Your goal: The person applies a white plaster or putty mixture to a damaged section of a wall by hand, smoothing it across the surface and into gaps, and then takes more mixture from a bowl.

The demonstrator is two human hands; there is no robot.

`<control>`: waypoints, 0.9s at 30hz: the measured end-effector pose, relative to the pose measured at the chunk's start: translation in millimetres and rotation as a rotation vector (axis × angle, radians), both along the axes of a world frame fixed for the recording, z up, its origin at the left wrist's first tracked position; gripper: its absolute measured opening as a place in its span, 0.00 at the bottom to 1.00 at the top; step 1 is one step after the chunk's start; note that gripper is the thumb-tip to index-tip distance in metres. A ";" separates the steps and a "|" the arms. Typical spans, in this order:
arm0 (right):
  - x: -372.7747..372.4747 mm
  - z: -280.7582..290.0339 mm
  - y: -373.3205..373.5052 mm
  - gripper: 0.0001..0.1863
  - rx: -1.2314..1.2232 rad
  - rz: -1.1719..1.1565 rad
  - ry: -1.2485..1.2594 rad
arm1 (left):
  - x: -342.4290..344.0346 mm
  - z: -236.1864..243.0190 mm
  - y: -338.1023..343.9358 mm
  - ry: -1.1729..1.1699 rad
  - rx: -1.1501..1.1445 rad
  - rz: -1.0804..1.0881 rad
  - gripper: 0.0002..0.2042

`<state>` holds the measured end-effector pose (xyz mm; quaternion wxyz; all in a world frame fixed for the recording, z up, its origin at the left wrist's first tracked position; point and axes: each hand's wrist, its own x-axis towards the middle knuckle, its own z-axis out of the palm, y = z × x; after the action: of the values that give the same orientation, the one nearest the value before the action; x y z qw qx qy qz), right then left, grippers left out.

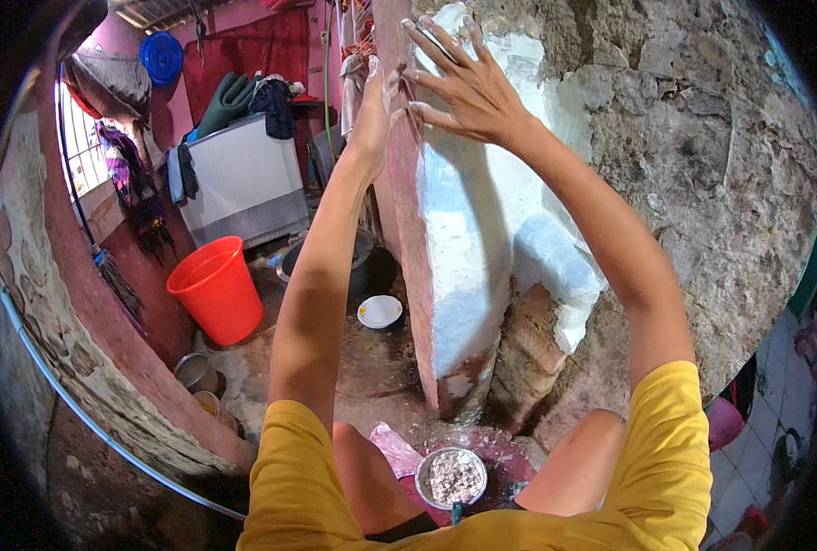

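Both my arms reach up to the corner of a wall (460, 275) coated with white and pale blue plaster. My right hand (468, 87) lies against the plastered face near its top, fingers spread and smeared with white paste. On the other side of the corner, my left hand (372, 115) rests along the pink edge, its fingers stretched out and whitened too; some are partly hidden. Neither hand holds a thing. Low between my knees stands a round metal bowl (424, 491) of lumpy whitish paste (454, 476), with a dark handle (457, 511) at its near rim.
Rough bare wall (693, 174) spreads to the right. At left are a red bucket (216, 292), a white chest-like box (243, 179) with clothes on top, and a dark tub (358, 262). A white lid (380, 312) lies on the floor. A blue hose (87, 410) runs along the left.
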<state>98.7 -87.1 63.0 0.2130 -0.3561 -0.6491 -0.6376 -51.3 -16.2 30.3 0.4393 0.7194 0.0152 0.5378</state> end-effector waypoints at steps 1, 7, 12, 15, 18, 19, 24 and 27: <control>-2.9 -5.4 -4.7 0.22 -0.035 -0.012 0.016 | 0.4 -1.4 0.2 -0.006 -0.013 -0.005 0.35; -8.9 -79.3 -53.0 0.17 -0.152 0.336 0.321 | -16.2 -40.6 -0.8 -0.134 -0.071 0.030 0.32; -31.3 -272.0 -79.3 0.11 -0.372 0.538 1.054 | -52.7 -142.7 29.3 -0.103 -0.168 0.052 0.19; -53.4 -423.1 -93.1 0.12 -0.788 0.302 1.455 | -66.4 -206.0 24.2 -0.012 -0.379 0.103 0.17; -82.4 -544.7 -125.6 0.12 -1.048 0.079 1.486 | -80.0 -263.0 21.8 0.082 -0.538 0.180 0.19; -83.7 -581.2 -132.9 0.10 -1.206 -0.130 1.408 | -84.8 -282.2 25.7 0.110 -0.593 0.175 0.18; -85.2 -665.3 -178.2 0.06 -1.346 -0.350 1.323 | -115.4 -359.9 30.2 0.202 -0.639 0.171 0.17; -85.7 -704.6 -183.0 0.06 -1.297 -0.261 1.252 | -145.5 -406.5 48.5 0.141 -0.533 0.238 0.15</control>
<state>13.0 -270.0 -641.6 0.2104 -0.7579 -0.6007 0.1432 -196.8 32.3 -376.2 0.5445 0.6074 0.2704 0.5113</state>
